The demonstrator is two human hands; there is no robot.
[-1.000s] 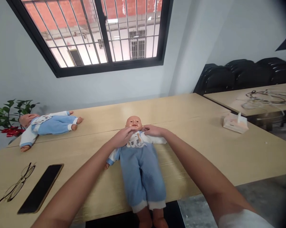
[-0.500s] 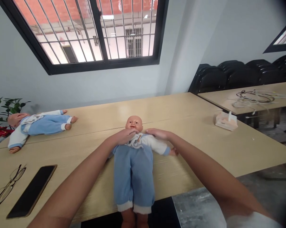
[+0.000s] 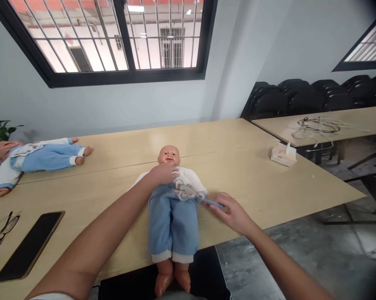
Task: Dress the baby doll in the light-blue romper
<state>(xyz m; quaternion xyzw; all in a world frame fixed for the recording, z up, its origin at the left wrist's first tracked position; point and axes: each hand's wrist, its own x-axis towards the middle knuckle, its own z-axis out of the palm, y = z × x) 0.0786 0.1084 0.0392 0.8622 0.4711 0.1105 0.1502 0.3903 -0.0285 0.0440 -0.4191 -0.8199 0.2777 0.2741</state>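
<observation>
A bald baby doll [image 3: 169, 156] lies on its back on the table, in a white top and blue overalls [image 3: 183, 227]. The overalls' bib [image 3: 188, 190], with an animal face on it, is folded down and skewed to the right. My right hand [image 3: 231, 211] pinches the end of a blue strap [image 3: 213, 203], stretched sideways off the doll's body. On the doll's upper chest, just below its chin, rests my left hand [image 3: 165, 173], its fingers curled inward. Whatever is under those fingers is hidden. The doll's legs hang past the table edge.
A second doll [image 3: 47, 157] in similar clothes lies at the far left. Nearer are a phone [image 3: 30, 246] and eyeglasses [image 3: 2, 235]. A tissue box [image 3: 283, 155] sits to the right. Cables [image 3: 319, 126] lie on another table, with stacked black chairs [image 3: 297, 100] behind.
My right hand has moved from the doll's shoulder down and right, drawing the strap out with it. The bib has shifted down and right. My left hand stays at the chest.
</observation>
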